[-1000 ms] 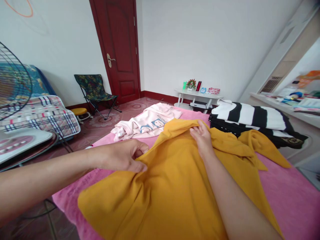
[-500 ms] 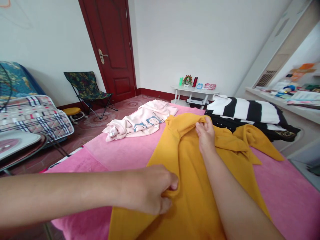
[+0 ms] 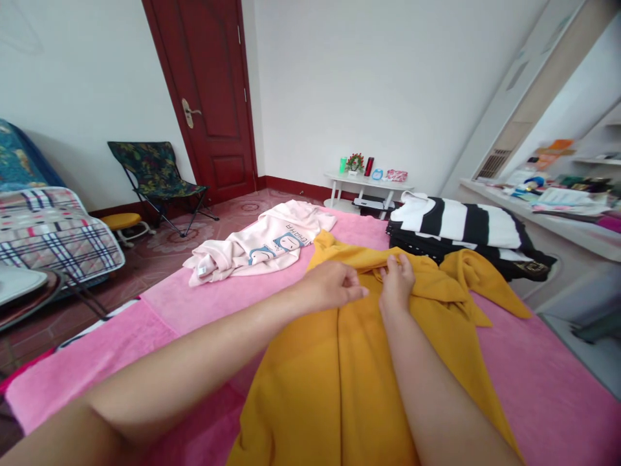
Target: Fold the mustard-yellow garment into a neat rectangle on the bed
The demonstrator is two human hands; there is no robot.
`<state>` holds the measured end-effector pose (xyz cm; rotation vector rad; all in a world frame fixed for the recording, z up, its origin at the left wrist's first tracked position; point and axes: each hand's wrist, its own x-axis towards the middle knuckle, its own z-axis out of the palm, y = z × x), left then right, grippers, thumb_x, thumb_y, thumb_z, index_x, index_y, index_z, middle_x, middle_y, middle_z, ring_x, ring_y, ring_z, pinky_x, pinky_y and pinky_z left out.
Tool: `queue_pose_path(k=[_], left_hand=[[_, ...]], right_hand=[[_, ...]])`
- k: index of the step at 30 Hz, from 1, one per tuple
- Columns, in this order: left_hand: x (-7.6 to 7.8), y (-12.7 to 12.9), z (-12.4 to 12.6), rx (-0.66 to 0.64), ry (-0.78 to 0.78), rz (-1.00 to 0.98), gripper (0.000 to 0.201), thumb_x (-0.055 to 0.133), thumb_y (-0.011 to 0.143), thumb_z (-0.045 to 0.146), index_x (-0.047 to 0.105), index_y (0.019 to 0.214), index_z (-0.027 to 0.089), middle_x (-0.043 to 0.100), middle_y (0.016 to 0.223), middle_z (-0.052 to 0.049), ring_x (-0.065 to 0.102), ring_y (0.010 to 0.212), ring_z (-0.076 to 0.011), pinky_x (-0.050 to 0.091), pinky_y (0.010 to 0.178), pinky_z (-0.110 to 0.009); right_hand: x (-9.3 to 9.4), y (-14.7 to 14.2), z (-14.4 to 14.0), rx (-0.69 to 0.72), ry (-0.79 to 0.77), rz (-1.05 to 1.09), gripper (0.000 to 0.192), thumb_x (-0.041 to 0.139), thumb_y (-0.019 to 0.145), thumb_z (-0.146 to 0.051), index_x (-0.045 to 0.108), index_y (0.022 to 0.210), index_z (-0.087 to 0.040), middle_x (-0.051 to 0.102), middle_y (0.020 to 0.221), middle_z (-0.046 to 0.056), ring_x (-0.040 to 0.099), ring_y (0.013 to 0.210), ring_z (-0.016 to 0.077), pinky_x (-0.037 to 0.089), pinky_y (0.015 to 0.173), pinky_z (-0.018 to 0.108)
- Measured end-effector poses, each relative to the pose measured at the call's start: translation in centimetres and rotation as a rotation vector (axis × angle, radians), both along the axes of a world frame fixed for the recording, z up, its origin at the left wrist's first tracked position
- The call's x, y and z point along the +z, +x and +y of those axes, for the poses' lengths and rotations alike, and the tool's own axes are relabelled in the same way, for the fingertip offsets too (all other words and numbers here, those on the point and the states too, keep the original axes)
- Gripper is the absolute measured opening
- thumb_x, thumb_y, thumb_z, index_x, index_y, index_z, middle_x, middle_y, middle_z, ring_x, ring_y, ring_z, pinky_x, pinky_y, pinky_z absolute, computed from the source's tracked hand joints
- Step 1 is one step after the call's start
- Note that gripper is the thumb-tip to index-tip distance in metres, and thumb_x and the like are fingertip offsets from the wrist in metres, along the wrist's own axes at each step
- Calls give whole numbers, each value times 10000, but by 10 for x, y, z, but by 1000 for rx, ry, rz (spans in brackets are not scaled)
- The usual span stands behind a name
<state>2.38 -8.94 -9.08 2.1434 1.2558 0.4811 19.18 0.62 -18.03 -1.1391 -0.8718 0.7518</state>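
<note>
Currently both hands sit at the far end of a mustard-yellow garment [image 3: 369, 362] spread on the bed [image 3: 204, 301], which is covered in pink towelling; garment's long axis runs from the near edge of the bed straight away from the person, folded into a long strip with a crease down its middle. Right hand [image 3: 398, 285] rests on the far end, fingers curled over and pinching a bunched fold of the yellow cloth. Left hand [image 3: 332, 287] lies just beside it, on the left, fingers loosely curled with thumb against fingertips at the cloth's edge; cannot tell whether it truly grips fabric or only touches it. Both hands about equally far up the garment, nearly touching each other. A loose yellow sleeve [image 3: 485, 278] trails off toward the right edge of the bed. Past the hands, near the far edge: a pale pink sweatshirt [image 3: 262, 243] with a cartoon print, crumpled, to the far left; a black-and-white striped top [image 3: 460, 223] on dark folded clothing at the far right corner, close to the sleeve. Nothing lies on the yellow strip itself between the forearms. Off the bed: red door [image 3: 208, 97], folding chair [image 3: 155, 175], small white side table [image 3: 369, 184] with trinkets, plaid quilt [image 3: 53, 233] at left, cluttered shelf [image 3: 557, 207] at right
</note>
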Motion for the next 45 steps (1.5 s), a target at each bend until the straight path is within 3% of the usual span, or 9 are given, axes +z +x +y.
queue_pose_path(k=[2, 6, 14, 19, 23, 28, 32, 40, 45], left_hand=[[-18, 0, 13, 224, 175, 165, 304, 560, 776, 490, 609, 838, 196, 654, 845, -43, 619, 794, -215, 473, 689, -312], [-50, 1, 18, 369, 271, 349, 485, 537, 729, 623, 603, 925, 183, 652, 947, -109, 621, 877, -290, 480, 727, -374], [-55, 1, 18, 380, 268, 362, 264, 481, 796, 365, 617, 918, 175, 668, 967, -123, 635, 891, -275, 481, 732, -351], [-61, -1, 20, 359, 290, 305, 231, 448, 799, 293, 627, 883, 175, 672, 933, -126, 643, 844, -282, 487, 701, -363], [-65, -2, 21, 359, 298, 274, 217, 455, 794, 290, 625, 874, 183, 671, 929, -111, 643, 829, -267, 486, 694, -349], [-68, -4, 24, 335, 299, 229, 185, 459, 792, 266, 617, 864, 203, 673, 932, -83, 636, 823, -241, 474, 693, -330], [-68, -5, 25, 315, 352, 116, 162, 448, 791, 240, 598, 844, 214, 662, 902, -53, 618, 784, -212, 455, 666, -313], [-62, 3, 17, 177, 452, -154, 122, 471, 799, 201, 587, 837, 202, 645, 863, -31, 597, 759, -161, 435, 663, -254], [-68, 6, 20, 111, 399, -78, 115, 489, 770, 168, 603, 779, 185, 652, 828, -48, 594, 723, -171, 431, 635, -261]], right_hand=[[5, -3, -6, -65, -9, 69, 629, 459, 781, -419, 362, 1342, -151, 451, 1342, 106, 501, 1185, 161, 504, 863, 242], [8, 4, -12, -253, -43, -21, 475, 357, 819, -380, 522, 1187, -130, 550, 1211, 114, 559, 1076, 201, 546, 693, 260], [20, 40, -12, -633, -42, -353, 434, 285, 844, -292, 513, 1168, -115, 617, 976, 147, 603, 831, 238, 498, 677, 353], [35, 27, 11, -360, 132, -580, 298, 425, 811, -290, 610, 994, -146, 651, 899, 72, 617, 804, 171, 489, 739, 281], [37, 8, 44, 94, -68, -1050, 260, 498, 790, -250, 651, 980, -160, 679, 976, 61, 616, 885, 158, 454, 812, 270], [30, -10, 62, 263, -145, -1224, 147, 653, 703, -338, 673, 725, -194, 680, 769, 9, 597, 732, 151, 412, 672, 236], [35, -10, 52, 226, -151, -1311, 190, 617, 731, -340, 612, 622, -185, 642, 698, 6, 564, 689, 146, 334, 614, 233], [69, 28, 22, -297, -152, -1356, 266, 532, 760, -462, 625, 716, -217, 633, 679, 24, 560, 666, 189, 285, 550, 258], [51, 39, 23, -194, -316, -1641, 238, 513, 788, -400, 649, 840, -213, 660, 747, 72, 604, 717, 235, 331, 589, 294]])
